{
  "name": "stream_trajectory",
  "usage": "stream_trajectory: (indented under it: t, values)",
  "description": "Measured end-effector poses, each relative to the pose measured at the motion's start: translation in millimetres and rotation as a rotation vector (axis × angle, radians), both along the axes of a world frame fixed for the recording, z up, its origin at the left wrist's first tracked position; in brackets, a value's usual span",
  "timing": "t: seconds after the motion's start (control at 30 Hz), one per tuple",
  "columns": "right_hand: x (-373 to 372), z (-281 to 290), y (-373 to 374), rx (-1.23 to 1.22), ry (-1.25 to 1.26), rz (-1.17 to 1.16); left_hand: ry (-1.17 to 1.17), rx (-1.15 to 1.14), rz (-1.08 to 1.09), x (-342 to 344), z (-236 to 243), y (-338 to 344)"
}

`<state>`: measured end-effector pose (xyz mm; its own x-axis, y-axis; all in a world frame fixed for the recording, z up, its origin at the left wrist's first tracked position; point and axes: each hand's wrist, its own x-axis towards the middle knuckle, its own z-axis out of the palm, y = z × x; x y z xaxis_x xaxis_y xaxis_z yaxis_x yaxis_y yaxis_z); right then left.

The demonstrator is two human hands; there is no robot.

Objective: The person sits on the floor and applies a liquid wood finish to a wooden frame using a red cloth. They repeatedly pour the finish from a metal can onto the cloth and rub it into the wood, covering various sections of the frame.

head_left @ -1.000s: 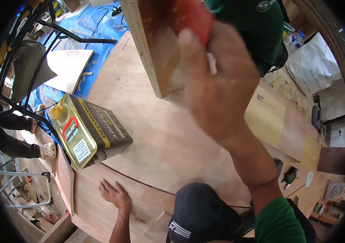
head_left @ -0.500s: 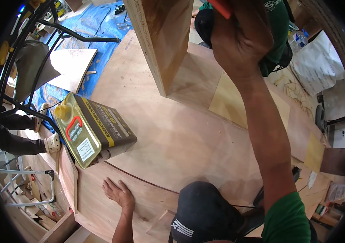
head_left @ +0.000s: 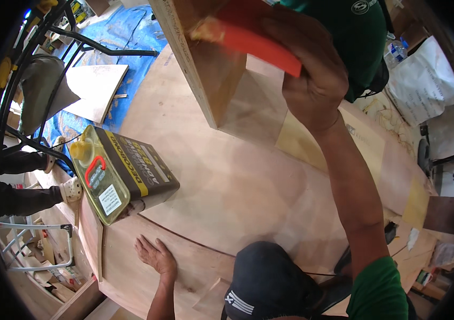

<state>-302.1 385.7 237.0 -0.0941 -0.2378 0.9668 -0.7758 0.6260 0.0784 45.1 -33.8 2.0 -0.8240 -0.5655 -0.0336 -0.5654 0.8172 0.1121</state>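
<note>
My left hand (head_left: 155,257) lies flat, fingers spread, on a plywood sheet (head_left: 221,186) below the tin. My right hand (head_left: 316,88) is raised and wrapped round an orange-red spreader (head_left: 261,48), a flat tool with yellowish residue on its far end. That end is blurred and overlaps the face of an upright wooden board (head_left: 219,85); whether they touch I cannot tell. A large rectangular adhesive tin (head_left: 152,165) with a yellow cap and red handle stands on the plywood, up and left of my left hand.
At upper right is a person in a green shirt (head_left: 357,58). On the left, another person's cream clog (head_left: 70,190) shows beside a black metal frame (head_left: 112,52). Blue tarp (head_left: 141,40) lies behind. A dark cap (head_left: 269,277) fills the lower middle edge.
My right hand has come down slightly, and the spreader has swung left into view across the upright board. My left hand stays in place on the plywood.
</note>
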Motion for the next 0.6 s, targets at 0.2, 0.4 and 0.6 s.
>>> stream_trajectory:
  t: [0.2,0.4,0.6]
  values:
    - [-28.0,13.9,20.4,-0.027,0.064,-0.137,-0.014,-0.028,-0.004,0.8,-2.9,-1.5]
    - [-58.7,26.4,2.8,-0.188,0.089,0.003,-0.010,-0.012,-0.014,2.3,-1.7,-0.8]
    - [-85.8,33.4,14.1,-0.135,0.094,0.102,-0.022,-0.002,0.006,-1.6,0.1,1.2]
